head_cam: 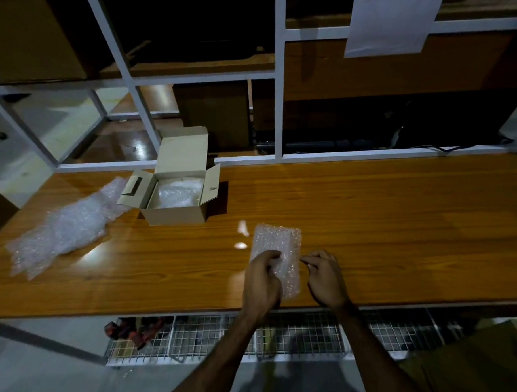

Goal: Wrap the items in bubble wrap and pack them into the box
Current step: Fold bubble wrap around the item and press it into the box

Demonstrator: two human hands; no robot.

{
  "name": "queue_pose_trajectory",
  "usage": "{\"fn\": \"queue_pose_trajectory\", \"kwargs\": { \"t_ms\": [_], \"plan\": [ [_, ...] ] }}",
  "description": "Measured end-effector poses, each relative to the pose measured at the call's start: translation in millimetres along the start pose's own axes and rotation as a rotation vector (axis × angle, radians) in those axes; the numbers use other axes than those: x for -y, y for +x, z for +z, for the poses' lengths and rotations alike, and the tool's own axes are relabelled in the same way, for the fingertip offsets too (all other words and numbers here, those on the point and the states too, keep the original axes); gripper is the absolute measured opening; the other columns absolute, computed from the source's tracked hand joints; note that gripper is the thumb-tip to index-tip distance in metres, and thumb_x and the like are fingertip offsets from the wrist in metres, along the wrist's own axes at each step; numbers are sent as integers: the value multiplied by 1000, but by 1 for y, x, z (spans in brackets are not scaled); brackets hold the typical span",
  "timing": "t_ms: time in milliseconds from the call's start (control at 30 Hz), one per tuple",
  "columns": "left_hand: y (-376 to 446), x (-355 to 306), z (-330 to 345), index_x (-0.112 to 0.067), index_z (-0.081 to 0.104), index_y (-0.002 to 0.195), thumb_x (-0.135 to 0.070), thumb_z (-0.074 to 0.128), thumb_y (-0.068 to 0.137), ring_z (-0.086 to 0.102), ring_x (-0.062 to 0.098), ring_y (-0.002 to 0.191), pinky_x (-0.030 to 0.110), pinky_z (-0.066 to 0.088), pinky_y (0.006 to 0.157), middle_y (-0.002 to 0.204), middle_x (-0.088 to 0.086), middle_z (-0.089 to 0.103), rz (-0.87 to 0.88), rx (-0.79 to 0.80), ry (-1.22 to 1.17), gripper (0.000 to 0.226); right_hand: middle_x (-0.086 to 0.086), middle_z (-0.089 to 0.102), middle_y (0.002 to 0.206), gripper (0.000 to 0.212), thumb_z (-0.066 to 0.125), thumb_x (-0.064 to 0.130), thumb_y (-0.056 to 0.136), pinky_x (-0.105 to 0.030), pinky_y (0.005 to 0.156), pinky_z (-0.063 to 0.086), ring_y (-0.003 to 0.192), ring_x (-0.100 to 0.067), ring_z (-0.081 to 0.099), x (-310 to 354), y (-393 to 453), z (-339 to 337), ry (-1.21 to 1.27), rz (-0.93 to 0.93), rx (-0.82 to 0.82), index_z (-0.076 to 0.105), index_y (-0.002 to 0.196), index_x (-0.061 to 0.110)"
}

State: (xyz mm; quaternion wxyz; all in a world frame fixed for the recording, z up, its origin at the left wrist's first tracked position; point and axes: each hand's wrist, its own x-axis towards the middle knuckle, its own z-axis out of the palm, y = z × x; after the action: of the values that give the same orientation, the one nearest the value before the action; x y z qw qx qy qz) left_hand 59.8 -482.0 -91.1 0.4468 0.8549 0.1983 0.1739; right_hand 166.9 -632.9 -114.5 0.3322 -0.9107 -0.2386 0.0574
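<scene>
A small flat bundle wrapped in bubble wrap (pixel 277 250) sits on the wooden table (pixel 370 216), at five o'clock from the open cardboard box (pixel 176 191) lined with bubble wrap. The left hand (pixel 261 281) grips its left edge with curled fingers; the right hand (pixel 326 277) pinches its right edge. A loose bubble wrap sheet (pixel 64 227) lies at eight o'clock from the box.

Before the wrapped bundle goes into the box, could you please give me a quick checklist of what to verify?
1. Left hand grips the bubble-wrapped bundle: ok.
2. Right hand pinches the bundle's right edge: ok.
3. Wrap closed all round: cannot tell, the underside is hidden.
4. Cardboard box has its flaps open: ok.
5. Room left inside: cannot tell, bubble wrap already lies in it.
6. Spare bubble wrap sheet lies clear of the path, left of the box: ok.
</scene>
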Motion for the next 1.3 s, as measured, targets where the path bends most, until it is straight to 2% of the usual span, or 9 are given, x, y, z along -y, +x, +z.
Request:
{"fn": "queue_pose_trajectory", "kwargs": {
  "t_ms": [67, 233, 333, 500, 700, 833, 967, 1100, 1300],
  "plan": [
    [3, 7, -7, -21, 65, 129, 4, 47, 95, 71, 18, 103, 40, 64, 84, 128, -2, 70, -24, -103, 79, 46, 0, 64, 118, 31, 58, 4, 102, -34, 92, 43, 113, -22, 52, 2, 0, 2, 21, 20, -24, 75, 124, 19],
    [11, 18, -13, -22, 61, 108, -26, 24, 103, 63, 26, 109, 40, 59, 90, 118, 7, 65, 37, 12, 383, 38, 5, 62, 112, 21, 67, 24, 99, -39, 92, 46, 112, -22, 50, 7, -1, 6, 22, 55, -41, 76, 118, 24],
    [11, 17, -5, -17, 56, 104, -13, 39, 94, 56, 27, 113, 40, 58, 87, 124, 9, 58, 98, 108, 468, 20, 7, 63, 110, 23, 69, 34, 97, -39, 93, 42, 110, -19, 49, 9, -1, 7, -26, 44, -37, 76, 119, 30],
    [14, 15, 8, -4, 52, 139, -5, 54, 85, 38, 43, 145, 54, 38, 119, 151, 21, 43, 171, 278, 577, 53, 5, 64, 107, 24, 70, 33, 96, -39, 91, 42, 109, -22, 52, 7, -1, 6, -63, 34, -33, 76, 119, 30],
    [10, 17, 6, -6, 22, 165, -20, 44, 103, 6, 33, 162, 42, 6, 132, 174, 16, 14, 186, 352, 569, 68, 1, 65, 115, 15, 65, 20, 99, -33, 88, 48, 107, -20, 59, 28, 3, -1, -48, 50, -134, 77, 107, 21],
    [16, 21, -8, -20, 52, 146, -23, 63, 96, 48, 23, 146, 40, 45, 118, 155, 2, 53, 132, 280, 166, 52, 1, 65, 129, 30, 56, 7, 100, -34, 93, 53, 112, -19, 62, 80, 13, 9, -23, -136, -224, 73, 123, 16],
    [8, 16, -22, -19, 59, 143, -1, 70, 91, 63, 11, 129, 32, 61, 95, 144, -9, 64, 150, 148, -256, 56, -4, 46, 160, 49, 50, 8, 103, -44, 120, 38, 148, -22, 42, 90, 33, 33, -95, -274, 92, 51, 152, 17],
    [2, 27, -28, -18, 35, 162, -48, 56, 106, 8, 7, 159, 24, 20, 126, 170, -7, 20, 131, 205, 208, 67, 3, 8, 173, 57, 36, 25, 110, -47, 129, 12, 160, -18, 3, 61, 39, 42, -294, -296, 241, 21, 165, 23],
    [-4, 33, -32, -13, 12, 168, -69, 22, 107, -3, 28, 163, 53, -13, 124, 176, 10, 4, 83, 321, 747, 83, 4, -4, 174, 63, 11, 54, 108, -48, 129, -4, 160, -18, -8, 58, 51, 39, -475, -215, 251, 5, 166, 29]
  ]
}}
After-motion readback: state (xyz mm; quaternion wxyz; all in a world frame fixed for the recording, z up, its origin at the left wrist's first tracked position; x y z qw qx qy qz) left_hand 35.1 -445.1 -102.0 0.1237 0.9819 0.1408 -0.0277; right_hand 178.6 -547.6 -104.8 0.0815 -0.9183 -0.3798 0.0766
